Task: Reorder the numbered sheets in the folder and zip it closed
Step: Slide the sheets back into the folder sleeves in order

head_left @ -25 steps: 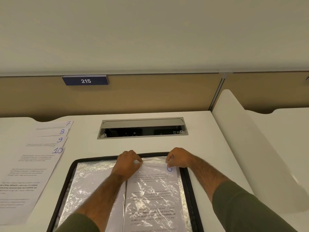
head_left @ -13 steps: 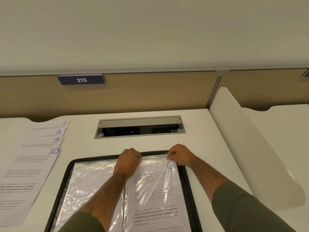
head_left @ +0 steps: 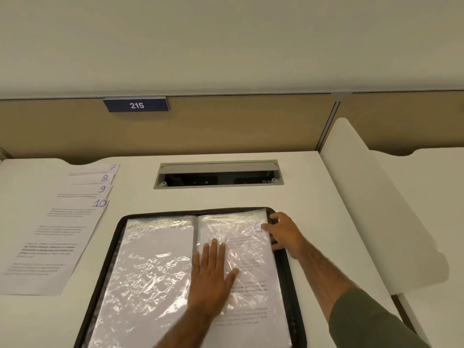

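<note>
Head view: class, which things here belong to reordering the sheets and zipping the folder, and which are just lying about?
Job: folder, sleeved sheet, loose sheets 7 to 10, left hand, right hand.
Lying about: 215 sign, cable hatch, divider.

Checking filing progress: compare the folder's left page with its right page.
The left page shows a blank sheet; the right page shows printed text and a blue mark at its top corner. The left hand lies flat mostly on the right page and the right hand touches its outer corner; the left page's outer edge is untouched. Both lie under crinkled plastic in the folder.
</note>
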A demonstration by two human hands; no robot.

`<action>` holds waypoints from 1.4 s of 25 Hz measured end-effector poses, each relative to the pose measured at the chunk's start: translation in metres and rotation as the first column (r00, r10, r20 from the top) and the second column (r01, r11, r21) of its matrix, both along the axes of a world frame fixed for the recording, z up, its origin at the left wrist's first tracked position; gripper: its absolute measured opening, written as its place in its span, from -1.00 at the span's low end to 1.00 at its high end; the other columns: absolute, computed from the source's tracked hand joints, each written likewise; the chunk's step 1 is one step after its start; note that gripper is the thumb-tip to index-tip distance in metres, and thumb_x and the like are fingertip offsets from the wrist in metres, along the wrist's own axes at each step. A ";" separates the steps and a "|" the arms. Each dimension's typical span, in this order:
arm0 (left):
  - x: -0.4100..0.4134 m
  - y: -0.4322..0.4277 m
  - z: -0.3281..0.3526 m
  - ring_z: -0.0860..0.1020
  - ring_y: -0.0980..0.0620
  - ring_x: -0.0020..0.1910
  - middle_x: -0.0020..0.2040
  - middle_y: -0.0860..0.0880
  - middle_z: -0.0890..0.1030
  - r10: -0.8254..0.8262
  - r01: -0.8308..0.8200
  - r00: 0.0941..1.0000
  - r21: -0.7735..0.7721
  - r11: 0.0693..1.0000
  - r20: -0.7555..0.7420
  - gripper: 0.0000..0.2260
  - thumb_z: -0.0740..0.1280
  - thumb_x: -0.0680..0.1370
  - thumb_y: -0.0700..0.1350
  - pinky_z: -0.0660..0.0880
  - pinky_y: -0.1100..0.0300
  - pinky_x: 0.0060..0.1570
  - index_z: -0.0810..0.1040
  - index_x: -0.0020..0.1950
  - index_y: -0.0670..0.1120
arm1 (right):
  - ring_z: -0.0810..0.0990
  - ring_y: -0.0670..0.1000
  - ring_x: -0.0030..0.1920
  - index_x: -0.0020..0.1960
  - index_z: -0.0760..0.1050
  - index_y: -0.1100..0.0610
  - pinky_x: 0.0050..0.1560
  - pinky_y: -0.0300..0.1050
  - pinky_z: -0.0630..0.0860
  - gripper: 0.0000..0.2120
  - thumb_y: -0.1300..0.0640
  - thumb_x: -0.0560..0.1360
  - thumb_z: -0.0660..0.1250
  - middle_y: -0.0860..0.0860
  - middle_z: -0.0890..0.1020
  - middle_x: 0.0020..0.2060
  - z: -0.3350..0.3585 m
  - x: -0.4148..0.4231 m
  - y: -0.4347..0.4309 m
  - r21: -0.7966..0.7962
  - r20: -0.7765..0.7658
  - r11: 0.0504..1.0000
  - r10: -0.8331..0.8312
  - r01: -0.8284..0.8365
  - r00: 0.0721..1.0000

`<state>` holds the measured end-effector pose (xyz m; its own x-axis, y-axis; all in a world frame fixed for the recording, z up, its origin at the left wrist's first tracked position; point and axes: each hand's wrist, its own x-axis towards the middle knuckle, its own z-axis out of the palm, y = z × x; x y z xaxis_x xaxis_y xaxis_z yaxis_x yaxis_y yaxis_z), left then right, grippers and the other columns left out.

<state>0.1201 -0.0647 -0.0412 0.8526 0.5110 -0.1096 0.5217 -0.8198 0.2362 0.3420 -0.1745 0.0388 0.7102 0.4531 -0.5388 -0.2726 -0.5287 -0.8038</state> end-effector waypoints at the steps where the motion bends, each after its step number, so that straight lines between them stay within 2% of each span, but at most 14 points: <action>1: 0.000 0.001 -0.003 -0.44 0.00 0.56 0.59 0.02 -0.43 0.014 -0.014 1.000 0.022 1.000 -0.003 -0.30 -0.26 0.61 0.40 -0.31 -0.07 0.54 -0.33 0.62 0.05 | 0.67 0.09 -0.17 0.26 0.37 0.09 -0.30 -0.04 0.65 -0.63 0.16 0.54 0.44 0.14 0.62 -0.01 0.002 -0.011 -0.009 0.027 -0.048 0.999 -0.040 0.041 0.998; 4: 0.001 0.000 -0.007 -0.39 -0.04 0.58 0.61 -0.02 -0.39 0.062 -0.062 0.998 0.028 0.998 0.011 -0.29 -0.22 0.62 0.39 -0.28 -0.08 0.54 -0.29 0.63 0.01 | 0.57 0.10 -0.32 0.17 0.48 0.26 -0.22 0.00 0.61 -0.72 0.16 0.54 0.45 0.17 0.61 -0.25 0.005 -0.047 -0.052 0.018 -0.104 0.998 -0.058 0.060 0.993; 8: 0.003 -0.001 -0.004 -0.45 -0.04 0.56 0.58 -0.02 -0.45 0.040 -0.040 0.999 0.010 0.999 -0.012 -0.29 -0.25 0.61 0.39 -0.30 -0.09 0.55 -0.37 0.61 0.02 | 0.59 0.05 -0.36 -0.08 0.54 0.29 -0.29 -0.11 0.55 -0.75 0.09 0.53 0.47 0.11 0.62 -0.31 -0.001 -0.095 -0.095 -0.112 -0.110 0.994 0.004 -0.016 0.994; 11: -0.006 -0.007 0.001 -0.46 -0.03 0.55 0.57 0.00 -0.47 -0.008 0.007 1.000 -0.031 1.000 -0.011 -0.30 -0.21 0.62 0.38 -0.31 -0.07 0.55 -0.39 0.60 0.04 | 0.64 -0.03 -0.25 -0.10 0.56 0.13 -0.07 -0.02 0.64 -0.84 0.03 0.53 0.42 -0.01 0.67 -0.21 -0.016 -0.129 -0.106 -0.314 0.188 0.949 0.025 0.036 0.982; 13: -0.020 -0.011 0.002 -0.49 -0.02 0.53 0.56 0.01 -0.50 -0.033 0.034 0.999 -0.042 0.999 0.006 -0.31 -0.20 0.63 0.37 -0.33 -0.06 0.54 -0.41 0.59 0.04 | 0.60 -0.06 -0.09 0.01 0.55 0.02 0.06 0.00 0.60 -0.89 -0.01 0.56 0.34 -0.06 0.64 -0.08 -0.021 -0.168 -0.110 -0.394 0.425 0.908 0.046 0.140 0.904; 16: -0.047 -0.008 -0.002 -0.49 -0.02 0.53 0.56 0.00 -0.50 -0.056 0.057 0.998 -0.025 0.998 0.023 -0.31 -0.19 0.64 0.36 -0.34 -0.07 0.53 -0.42 0.59 0.02 | 0.45 0.01 0.36 0.47 0.35 0.03 0.38 -0.06 0.44 -0.51 -0.12 0.60 0.27 -0.01 0.49 0.35 -0.031 -0.239 -0.102 -0.425 0.588 0.885 0.109 0.192 0.802; 18: -0.066 -0.004 -0.009 -0.46 -0.02 0.55 0.58 0.00 -0.47 -0.112 0.112 0.993 -0.006 0.994 0.033 -0.31 -0.19 0.64 0.35 -0.37 -0.07 0.52 -0.39 0.60 0.02 | 0.12 0.11 0.60 0.63 0.03 0.11 0.55 0.00 0.19 -0.26 -0.27 0.61 0.15 0.09 0.15 0.60 -0.040 -0.274 -0.084 -0.538 0.581 0.812 0.163 0.226 0.797; 20: -0.081 0.002 -0.017 -0.40 -0.04 0.58 0.61 -0.01 -0.38 -0.177 0.176 0.983 0.029 0.984 0.041 -0.32 -0.18 0.64 0.36 -0.36 -0.08 0.53 -0.29 0.63 0.02 | -0.15 0.20 0.63 0.65 -0.22 0.13 0.58 0.14 0.02 -0.13 -0.42 0.57 -0.15 0.16 -0.13 0.63 -0.046 -0.295 -0.066 -0.658 0.501 0.713 0.175 0.241 0.848; 22: -0.092 0.008 -0.023 -0.29 -0.06 0.62 0.65 -0.04 -0.23 -0.228 0.227 0.974 0.063 0.972 0.012 -0.31 -0.17 0.64 0.36 -0.27 -0.10 0.54 -0.14 0.66 0.01 | -0.18 0.25 0.62 0.62 -0.30 0.16 0.57 0.25 -0.01 -0.02 -0.47 0.41 -0.53 0.21 -0.14 0.62 -0.051 -0.308 -0.054 -0.685 0.494 0.675 0.154 0.274 0.856; 24: -0.097 0.015 -0.027 -0.19 -0.08 0.63 0.67 -0.06 -0.10 -0.253 0.252 0.967 0.092 0.963 0.000 -0.31 -0.13 0.65 0.36 -0.17 -0.13 0.54 -0.01 0.66 -0.01 | -0.15 0.25 0.62 0.61 -0.30 0.19 0.57 0.28 -0.03 0.05 -0.46 0.33 -0.65 0.22 -0.07 0.62 -0.058 -0.312 -0.049 -0.665 0.514 0.681 0.119 0.307 0.850; 26: -0.098 0.020 -0.028 -0.19 -0.06 0.63 0.66 -0.06 -0.09 -0.270 0.269 0.963 0.109 0.957 -0.006 -0.31 -0.12 0.65 0.36 -0.16 -0.14 0.53 0.00 0.66 -0.01 | -0.17 0.22 0.62 0.62 -0.29 0.18 0.59 0.24 -0.10 0.00 -0.46 0.41 -0.51 0.18 -0.06 0.63 -0.052 -0.309 -0.046 -0.653 0.482 0.705 0.104 0.278 0.870; 28: -0.096 0.020 -0.029 -0.18 -0.08 0.63 0.67 -0.07 -0.07 -0.270 0.267 0.963 0.118 0.956 0.003 -0.31 -0.11 0.65 0.36 -0.16 -0.14 0.53 0.00 0.66 -0.01 | -0.11 0.16 0.63 0.64 -0.20 0.16 0.59 0.18 -0.10 -0.12 -0.41 0.55 -0.17 0.12 0.01 0.63 -0.047 -0.300 -0.046 -0.585 0.529 0.761 0.097 0.280 0.843; 31: -0.096 0.017 -0.030 -0.16 -0.06 0.63 0.66 -0.07 -0.03 -0.269 0.267 0.963 0.120 0.956 -0.001 -0.32 -0.12 0.65 0.36 -0.13 -0.15 0.52 0.01 0.66 0.00 | 0.14 0.05 0.59 0.64 -0.11 -0.07 0.53 0.01 0.19 -0.22 -0.28 0.59 0.19 -0.01 0.17 0.59 -0.051 -0.286 -0.051 -0.218 0.590 0.929 -0.119 0.299 0.799; 35: -0.098 0.018 -0.029 -0.12 -0.06 0.63 0.66 -0.08 0.00 -0.238 0.237 0.971 0.118 0.964 -0.004 -0.33 -0.10 0.65 0.36 -0.06 -0.16 0.49 0.04 0.66 0.01 | 0.35 0.04 0.50 0.58 -0.06 -0.28 0.34 0.16 0.52 -0.21 -0.27 0.52 0.33 -0.07 0.26 0.56 -0.037 -0.259 -0.043 0.051 0.375 0.923 -0.372 0.381 0.849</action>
<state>0.0220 -0.0466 -0.0700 0.9518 0.3025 -0.0519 0.3068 -0.9421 0.1357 0.0833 -0.2179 0.0022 0.9727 0.1004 -0.2093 -0.1397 -0.4668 -0.8732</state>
